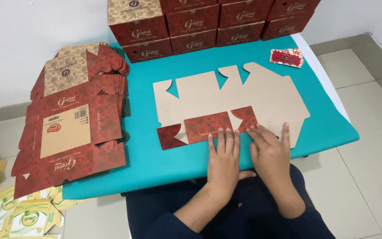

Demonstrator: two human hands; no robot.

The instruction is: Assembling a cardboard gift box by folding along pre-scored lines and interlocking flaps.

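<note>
Dark navy long sleeves pushed up the forearms, dark navy trousers, no rings

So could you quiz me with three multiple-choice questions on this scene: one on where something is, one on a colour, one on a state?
1. Where is the stack of flat unfolded boxes?
A. Left of the table
B. On the person's lap
C. On top of the assembled boxes

2. What colour is the table cover?
A. Yellow
B. Teal
C. Black

3. How does the cardboard box blank under the hands lie?
A. Fully assembled
B. Rolled up
C. Flat, near flaps folded over

Answers:
1. A, the stack lies at the left edge.
2. B, teal shows all around the blank.
3. C, the left hand and right hand press red printed flaps down onto the plain brown side.
</note>
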